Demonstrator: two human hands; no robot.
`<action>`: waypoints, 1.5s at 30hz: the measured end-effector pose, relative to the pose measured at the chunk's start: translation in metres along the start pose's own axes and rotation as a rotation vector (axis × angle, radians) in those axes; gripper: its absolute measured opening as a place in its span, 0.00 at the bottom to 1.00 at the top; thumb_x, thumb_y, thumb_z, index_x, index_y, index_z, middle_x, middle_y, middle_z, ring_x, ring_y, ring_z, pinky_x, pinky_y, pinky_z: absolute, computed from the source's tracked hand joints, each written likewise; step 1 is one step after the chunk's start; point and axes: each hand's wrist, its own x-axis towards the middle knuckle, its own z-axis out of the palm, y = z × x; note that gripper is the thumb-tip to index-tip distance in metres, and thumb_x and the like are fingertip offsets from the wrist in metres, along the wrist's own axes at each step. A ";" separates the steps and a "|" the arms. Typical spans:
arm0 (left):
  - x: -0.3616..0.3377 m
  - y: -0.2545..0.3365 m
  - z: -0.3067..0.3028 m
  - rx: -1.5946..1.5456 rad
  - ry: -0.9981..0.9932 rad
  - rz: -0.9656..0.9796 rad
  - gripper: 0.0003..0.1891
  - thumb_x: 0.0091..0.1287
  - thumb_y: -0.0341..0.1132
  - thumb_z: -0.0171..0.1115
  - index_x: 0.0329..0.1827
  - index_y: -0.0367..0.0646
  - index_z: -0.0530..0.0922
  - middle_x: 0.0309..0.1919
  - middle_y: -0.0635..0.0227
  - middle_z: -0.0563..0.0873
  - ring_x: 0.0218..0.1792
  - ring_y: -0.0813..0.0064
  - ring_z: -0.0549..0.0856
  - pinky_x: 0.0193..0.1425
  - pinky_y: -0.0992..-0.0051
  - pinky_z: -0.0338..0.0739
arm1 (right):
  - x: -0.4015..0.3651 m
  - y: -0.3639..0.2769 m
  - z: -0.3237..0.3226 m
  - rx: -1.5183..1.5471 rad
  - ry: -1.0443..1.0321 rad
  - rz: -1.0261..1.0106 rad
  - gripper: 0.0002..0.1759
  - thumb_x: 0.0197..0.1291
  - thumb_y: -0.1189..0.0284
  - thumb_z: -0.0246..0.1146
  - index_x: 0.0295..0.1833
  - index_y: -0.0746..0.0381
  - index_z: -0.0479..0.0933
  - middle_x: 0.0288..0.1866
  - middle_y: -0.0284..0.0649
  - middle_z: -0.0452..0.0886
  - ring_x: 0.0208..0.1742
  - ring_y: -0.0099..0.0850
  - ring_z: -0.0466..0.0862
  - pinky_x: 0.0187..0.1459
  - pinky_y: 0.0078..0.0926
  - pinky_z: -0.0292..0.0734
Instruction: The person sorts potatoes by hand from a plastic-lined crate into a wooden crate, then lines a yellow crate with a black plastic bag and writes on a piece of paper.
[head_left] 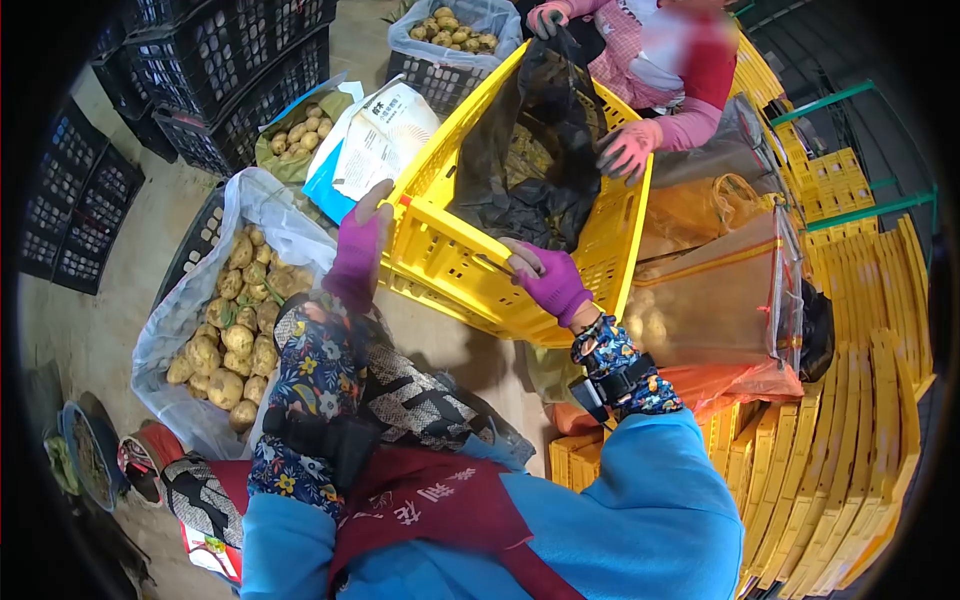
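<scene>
Blue jacket sleeves [650, 500] reach to a yellow slatted plastic crate [450, 270], tilted just ahead, long axis running away toward a co-worker's pink-gloved hand [628, 148]. Purple-gloved right hand [552, 283] clamps its near rim; the left hand [357, 255] presses the left corner, its grip hidden.
</scene>
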 end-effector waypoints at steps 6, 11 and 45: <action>-0.004 0.006 -0.004 0.151 -0.047 -0.020 0.23 0.72 0.33 0.53 0.69 0.38 0.71 0.55 0.61 0.81 0.51 0.75 0.79 0.58 0.77 0.72 | -0.002 -0.007 -0.020 0.345 -0.396 0.222 0.25 0.69 0.60 0.58 0.66 0.61 0.74 0.53 0.39 0.84 0.49 0.23 0.81 0.53 0.24 0.75; -0.002 0.005 -0.003 0.203 -0.027 0.028 0.23 0.71 0.33 0.54 0.69 0.39 0.72 0.52 0.62 0.83 0.47 0.76 0.80 0.55 0.78 0.73 | 0.015 -0.002 -0.032 0.352 -0.593 0.291 0.25 0.68 0.58 0.58 0.65 0.60 0.75 0.48 0.39 0.86 0.46 0.26 0.83 0.50 0.28 0.76; -0.007 -0.004 0.009 0.127 0.105 -0.019 0.17 0.62 0.29 0.69 0.52 0.35 0.75 0.38 0.67 0.83 0.34 0.81 0.80 0.39 0.80 0.75 | -0.094 0.104 -0.041 0.220 0.775 0.528 0.16 0.57 0.75 0.61 0.51 0.67 0.79 0.35 0.42 0.84 0.32 0.27 0.81 0.35 0.26 0.77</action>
